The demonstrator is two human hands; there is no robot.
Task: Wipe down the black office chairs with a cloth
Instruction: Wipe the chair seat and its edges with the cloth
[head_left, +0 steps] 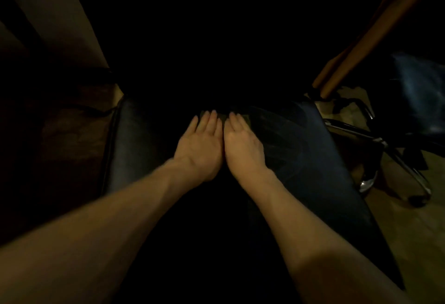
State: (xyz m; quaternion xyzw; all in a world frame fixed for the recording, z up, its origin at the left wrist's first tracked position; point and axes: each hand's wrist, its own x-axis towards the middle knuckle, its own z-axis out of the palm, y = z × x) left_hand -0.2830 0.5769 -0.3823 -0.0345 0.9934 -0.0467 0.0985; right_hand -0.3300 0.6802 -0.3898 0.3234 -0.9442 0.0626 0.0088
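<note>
We look down on a black office chair seat [134,140] in a very dim room, its leather faintly shiny along the left and right edges, with smeared streaks showing on the right half. Our left hand [201,144] and right hand [242,146] lie flat side by side near the back edge of the seat, thumbs touching, fingers straight and close together, palms down. Under the fingertips we make out a dark cloth [222,116], pressed against the seat; it is barely lighter than the leather and its outline is hard to trace. The chair's backrest beyond the hands is lost in darkness.

To the right of the seat stands a second black chair [414,91] with a chrome base [385,149] on a tan wooden floor [421,243]. An orange-brown wooden edge [375,31], perhaps a desk, runs diagonally above it. To the left, a pale panel [62,12] slants down beside a dark floor area.
</note>
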